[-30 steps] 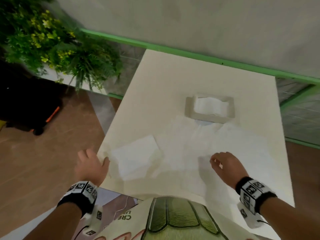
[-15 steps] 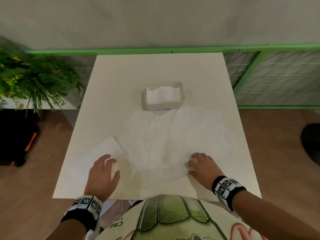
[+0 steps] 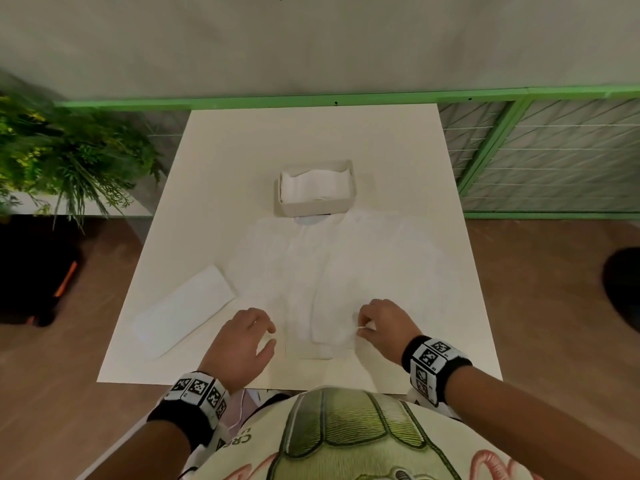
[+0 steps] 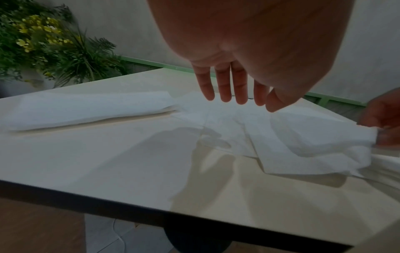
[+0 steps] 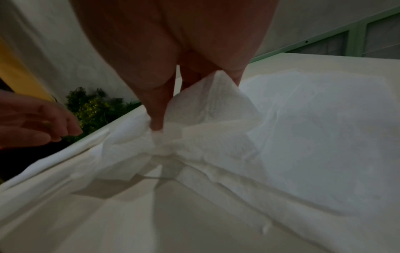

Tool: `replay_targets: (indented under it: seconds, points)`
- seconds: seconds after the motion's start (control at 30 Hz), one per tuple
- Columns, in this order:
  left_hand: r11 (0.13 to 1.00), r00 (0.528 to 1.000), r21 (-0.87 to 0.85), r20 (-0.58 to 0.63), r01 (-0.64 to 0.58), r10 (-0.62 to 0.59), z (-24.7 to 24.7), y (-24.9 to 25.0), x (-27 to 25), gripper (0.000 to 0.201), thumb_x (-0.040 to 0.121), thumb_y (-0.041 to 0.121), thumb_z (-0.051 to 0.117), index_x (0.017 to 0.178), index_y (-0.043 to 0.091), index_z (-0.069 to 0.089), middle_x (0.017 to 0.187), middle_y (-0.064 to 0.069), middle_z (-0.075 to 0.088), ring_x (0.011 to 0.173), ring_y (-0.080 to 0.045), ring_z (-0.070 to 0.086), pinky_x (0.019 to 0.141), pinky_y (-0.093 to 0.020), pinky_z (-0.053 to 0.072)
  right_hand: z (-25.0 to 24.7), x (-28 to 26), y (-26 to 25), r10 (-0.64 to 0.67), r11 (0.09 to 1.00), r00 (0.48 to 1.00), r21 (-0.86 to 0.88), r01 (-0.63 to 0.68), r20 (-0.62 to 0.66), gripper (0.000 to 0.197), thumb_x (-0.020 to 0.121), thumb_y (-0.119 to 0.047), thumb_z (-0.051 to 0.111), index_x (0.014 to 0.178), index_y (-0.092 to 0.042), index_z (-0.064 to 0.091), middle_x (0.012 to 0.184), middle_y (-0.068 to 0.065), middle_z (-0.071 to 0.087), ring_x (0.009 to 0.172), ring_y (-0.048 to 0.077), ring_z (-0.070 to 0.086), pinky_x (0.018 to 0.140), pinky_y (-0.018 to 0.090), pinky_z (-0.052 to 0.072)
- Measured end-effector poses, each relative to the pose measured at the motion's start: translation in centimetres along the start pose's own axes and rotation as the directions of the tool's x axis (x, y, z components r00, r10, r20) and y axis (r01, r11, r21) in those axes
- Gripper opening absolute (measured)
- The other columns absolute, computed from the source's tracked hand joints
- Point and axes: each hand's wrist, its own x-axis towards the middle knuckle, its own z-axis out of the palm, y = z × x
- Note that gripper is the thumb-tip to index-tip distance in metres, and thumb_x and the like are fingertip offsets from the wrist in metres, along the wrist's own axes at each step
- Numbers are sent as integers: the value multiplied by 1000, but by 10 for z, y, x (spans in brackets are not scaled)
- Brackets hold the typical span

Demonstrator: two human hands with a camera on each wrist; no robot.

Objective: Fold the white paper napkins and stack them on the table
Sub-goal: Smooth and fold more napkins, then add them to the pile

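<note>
Napkins first: from the head view, a spread white napkin [image 3: 332, 271] lies across the table [image 3: 311, 140], and the right hand [image 3: 384, 327] pinches its near edge between thumb and fingertips. Left hand [image 3: 239, 344] hovers just left of that edge, fingers loosely spread, holding nothing. Further left of those fingers, a folded napkin [image 3: 187, 313] rests flat. Beyond both hands sits a napkin box [image 3: 315, 206].

Left wrist view now: the fingers [image 4: 225, 85] hang straight above the sheet, not touching it.

Right wrist view: thumb and fingers [image 5: 158, 109] grip a lifted, crumpled corner of the napkin.
</note>
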Motion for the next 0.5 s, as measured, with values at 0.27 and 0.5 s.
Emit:
replay_targets:
  seconds: [0.27,0.5]
  points:
    - [994,995,-66,-50,-89,86,-8,20,18,24,91,43,51,103,25,63,109,16,55,101,-9,55,85,-37,52,-30,0,-15,67,973,997,219,-73,36,11,90,-28,71,80,-26,67,88,-11,70,84,7,63,71,11,41]
    - [964,966,-169,-196,-203,169,-35,51,40,20,94,38,58,105,22,64,112,13,56,104,-10,55,88,-32,50,-76,1,-41,110,821,992,557,-125,61,19,94,-19,66,78,-10,73,72,-3,66,67,8,57,71,23,48]
